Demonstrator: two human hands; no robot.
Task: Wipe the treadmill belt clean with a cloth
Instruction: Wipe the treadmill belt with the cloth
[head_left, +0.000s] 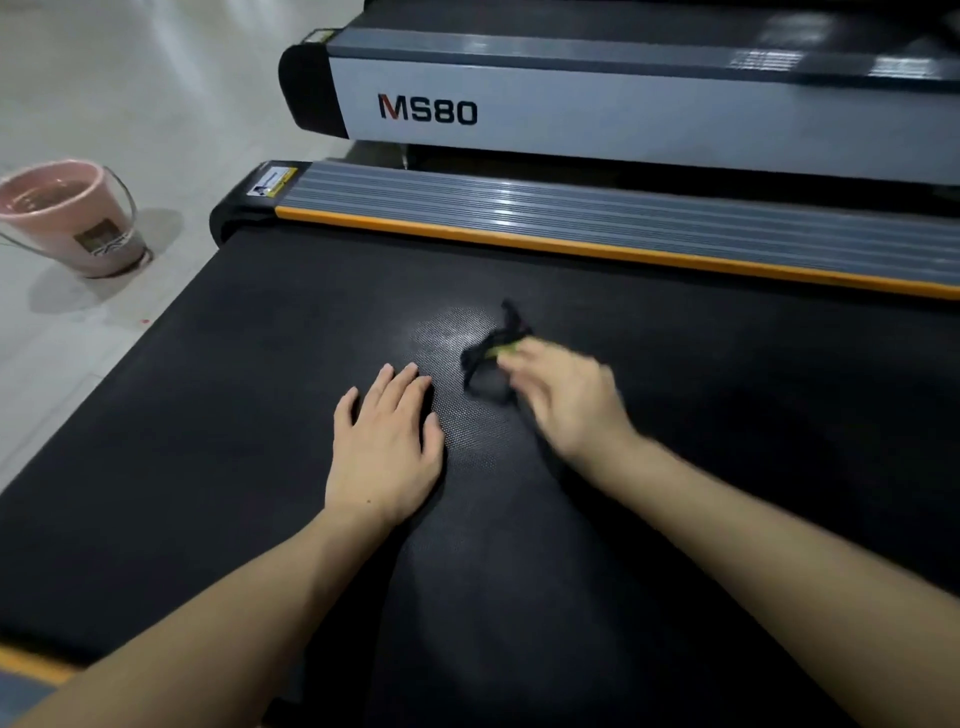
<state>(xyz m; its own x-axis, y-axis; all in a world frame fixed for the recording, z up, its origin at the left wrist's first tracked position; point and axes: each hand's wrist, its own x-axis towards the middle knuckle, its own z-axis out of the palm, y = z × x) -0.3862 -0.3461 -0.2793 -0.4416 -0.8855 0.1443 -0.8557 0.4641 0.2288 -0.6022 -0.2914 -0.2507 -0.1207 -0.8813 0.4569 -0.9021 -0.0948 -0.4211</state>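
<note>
Head view: your left hand (387, 452) lies flat on the belt (208, 415), fingers straight and close together, palm down. Your right hand (563, 400) is motion-blurred; its fingers appear curled round the cloth (491, 353), which sits bunched on the belt just ahead of that hand, near the middle of the deck.

Risks, as judged from here:
- Cloth is crumpled, so contact area is likely small; you could leave streaks or unwiped strips unless you flatten it.
- Cloth is dark on a dark belt, with only a small yellow-green patch showing. Missed areas would be hard to spot.
- Weight on the flat left hand could shift the belt if it runs free.
- Bucket (67, 218) stands well apart on the floor, so re-wetting means a reach.

Materials: belt is matt black with a fine dimpled grain, shiny where light strikes. Side rail (571, 218) is ribbed grey with an orange edge strip. Bucket is pink plastic with a wire handle. Floor is pale and glossy.
</note>
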